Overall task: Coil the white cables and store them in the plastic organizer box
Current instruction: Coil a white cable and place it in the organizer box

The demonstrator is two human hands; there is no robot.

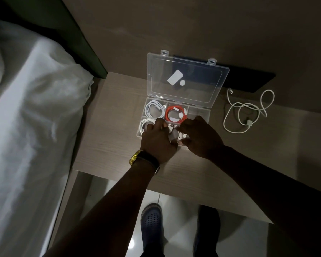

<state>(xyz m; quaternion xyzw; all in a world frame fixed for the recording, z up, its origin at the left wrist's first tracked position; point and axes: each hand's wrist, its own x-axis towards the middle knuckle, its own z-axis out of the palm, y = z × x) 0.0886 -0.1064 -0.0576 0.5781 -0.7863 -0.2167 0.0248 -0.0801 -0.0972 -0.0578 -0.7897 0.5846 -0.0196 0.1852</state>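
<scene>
A clear plastic organizer box lies open on the wooden table, its lid tilted back. A coiled white cable fills the back left compartment and an orange cable the back middle one. Another white coil sits in the front left compartment. My left hand and my right hand both press a coiled white cable into the front middle compartment; the hands hide most of it. A loose, uncoiled white cable lies on the table to the right of the box.
A bed with white sheets runs along the left of the table. A dark flat object lies behind the box against the wall. My shoes stand on the tiled floor below the table's front edge.
</scene>
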